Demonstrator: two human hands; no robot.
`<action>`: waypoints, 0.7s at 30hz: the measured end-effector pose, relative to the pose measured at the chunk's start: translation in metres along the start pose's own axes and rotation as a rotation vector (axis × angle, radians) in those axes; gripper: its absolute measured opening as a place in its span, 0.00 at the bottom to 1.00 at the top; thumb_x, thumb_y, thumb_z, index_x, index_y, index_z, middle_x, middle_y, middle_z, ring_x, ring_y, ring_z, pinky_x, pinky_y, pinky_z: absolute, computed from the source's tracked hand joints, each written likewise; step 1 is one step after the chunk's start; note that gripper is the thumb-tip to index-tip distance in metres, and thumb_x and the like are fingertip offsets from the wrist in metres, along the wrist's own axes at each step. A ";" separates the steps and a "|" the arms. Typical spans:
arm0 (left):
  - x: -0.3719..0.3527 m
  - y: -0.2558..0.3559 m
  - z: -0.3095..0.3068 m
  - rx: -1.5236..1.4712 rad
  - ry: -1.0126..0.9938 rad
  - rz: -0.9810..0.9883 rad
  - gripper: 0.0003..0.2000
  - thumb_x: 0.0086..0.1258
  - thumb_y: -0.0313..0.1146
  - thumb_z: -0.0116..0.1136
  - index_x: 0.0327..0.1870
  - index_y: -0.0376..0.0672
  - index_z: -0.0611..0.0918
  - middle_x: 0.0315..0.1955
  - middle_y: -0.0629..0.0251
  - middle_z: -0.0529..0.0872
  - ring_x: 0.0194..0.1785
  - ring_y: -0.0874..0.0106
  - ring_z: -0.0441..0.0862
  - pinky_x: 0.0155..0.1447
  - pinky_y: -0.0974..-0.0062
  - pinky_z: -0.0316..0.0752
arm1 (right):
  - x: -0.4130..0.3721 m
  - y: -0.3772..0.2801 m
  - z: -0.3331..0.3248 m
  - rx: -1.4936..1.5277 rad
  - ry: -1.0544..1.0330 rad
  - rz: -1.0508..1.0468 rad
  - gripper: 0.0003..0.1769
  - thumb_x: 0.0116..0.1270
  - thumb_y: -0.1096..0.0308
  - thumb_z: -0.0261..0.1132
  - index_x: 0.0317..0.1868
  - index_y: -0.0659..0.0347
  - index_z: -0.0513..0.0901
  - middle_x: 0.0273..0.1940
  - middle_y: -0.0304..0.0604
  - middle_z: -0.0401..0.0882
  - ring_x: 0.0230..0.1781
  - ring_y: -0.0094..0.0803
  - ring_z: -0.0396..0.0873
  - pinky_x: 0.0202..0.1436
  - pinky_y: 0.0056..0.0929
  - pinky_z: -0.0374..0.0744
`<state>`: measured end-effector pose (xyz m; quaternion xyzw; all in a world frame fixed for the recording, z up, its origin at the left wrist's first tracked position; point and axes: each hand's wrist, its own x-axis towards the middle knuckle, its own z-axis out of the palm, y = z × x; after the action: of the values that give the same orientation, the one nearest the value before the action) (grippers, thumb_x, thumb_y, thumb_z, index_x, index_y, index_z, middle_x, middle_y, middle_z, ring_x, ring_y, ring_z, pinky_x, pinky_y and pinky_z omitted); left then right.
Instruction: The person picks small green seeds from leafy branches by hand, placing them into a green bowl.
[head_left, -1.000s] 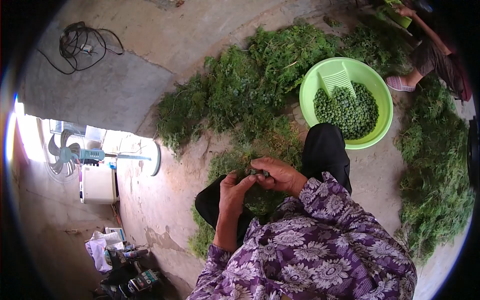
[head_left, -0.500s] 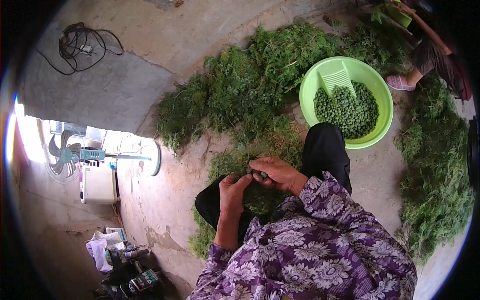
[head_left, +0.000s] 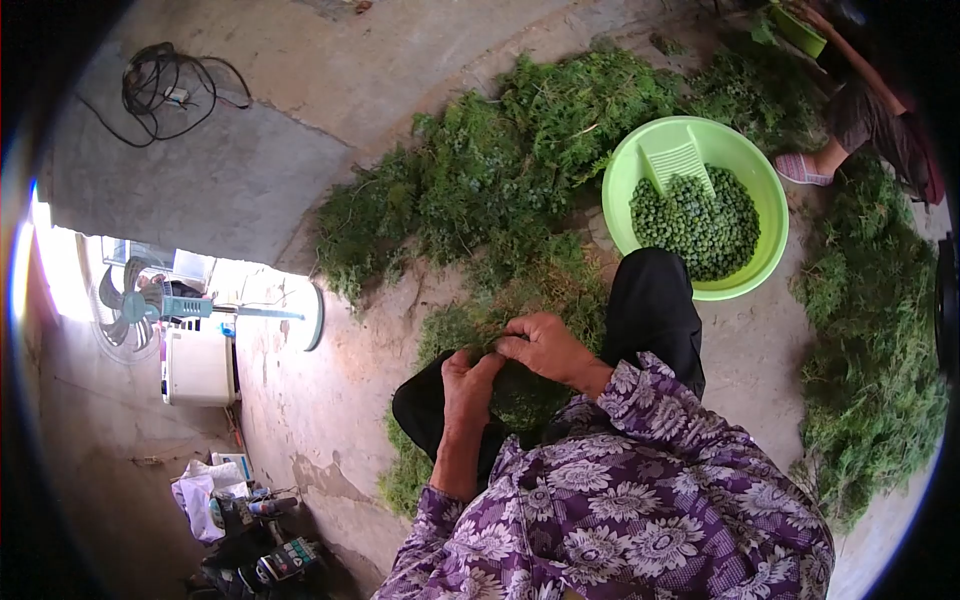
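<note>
Above my lap, my left hand [head_left: 468,385] is closed, thumb and fingertips pinched together; what they hold is hidden. My right hand [head_left: 548,348] meets it, its back turned up and its fingers curled downward. The small green cones seen in it a moment before are covered now. Cut green branches [head_left: 530,400] with feathery leaves lie under and in front of both hands, between my knees. Ahead to the right stands a light green plastic basin [head_left: 775,205] with a ribbed washboard side. A heap of small round green cones [head_left: 700,225] fills its lower part.
Leafy branches [head_left: 470,180] are piled ahead, with more [head_left: 870,370] along the right. Another person's foot [head_left: 805,168] is beside the basin, near a second green container [head_left: 797,30]. A standing fan [head_left: 180,305], a white box [head_left: 198,368] and a coiled cable [head_left: 165,90] are at left.
My right hand has turned over, back upward, and its fingers have closed in toward my left fingertips, covering the green cones that showed. My left hand has barely moved.
</note>
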<state>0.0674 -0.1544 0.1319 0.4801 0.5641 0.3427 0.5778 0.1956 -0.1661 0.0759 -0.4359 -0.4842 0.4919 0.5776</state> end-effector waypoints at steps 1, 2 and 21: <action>-0.001 0.001 0.001 -0.001 0.001 0.000 0.05 0.54 0.22 0.54 0.32 0.35 0.80 0.25 0.70 0.80 0.24 0.82 0.75 0.27 0.85 0.69 | 0.000 0.000 -0.001 -0.001 -0.001 0.000 0.10 0.58 0.66 0.62 0.31 0.67 0.79 0.21 0.36 0.75 0.23 0.23 0.73 0.25 0.25 0.71; -0.001 0.002 0.001 -0.004 -0.023 0.023 0.05 0.54 0.22 0.54 0.31 0.35 0.80 0.24 0.71 0.80 0.24 0.83 0.74 0.27 0.85 0.69 | 0.000 -0.001 -0.003 0.069 -0.036 0.105 0.10 0.58 0.66 0.61 0.31 0.67 0.79 0.20 0.35 0.74 0.21 0.23 0.72 0.24 0.26 0.70; 0.001 0.012 -0.016 -0.169 0.000 -0.051 0.04 0.52 0.21 0.53 0.28 0.35 0.79 0.23 0.66 0.80 0.23 0.75 0.77 0.28 0.79 0.73 | 0.010 0.002 -0.047 1.021 -0.055 0.475 0.08 0.63 0.66 0.54 0.37 0.61 0.73 0.30 0.42 0.74 0.20 0.22 0.67 0.18 0.19 0.65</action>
<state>0.0534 -0.1471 0.1444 0.4153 0.5451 0.3741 0.6248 0.2422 -0.1567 0.0677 -0.1852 -0.0882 0.7917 0.5755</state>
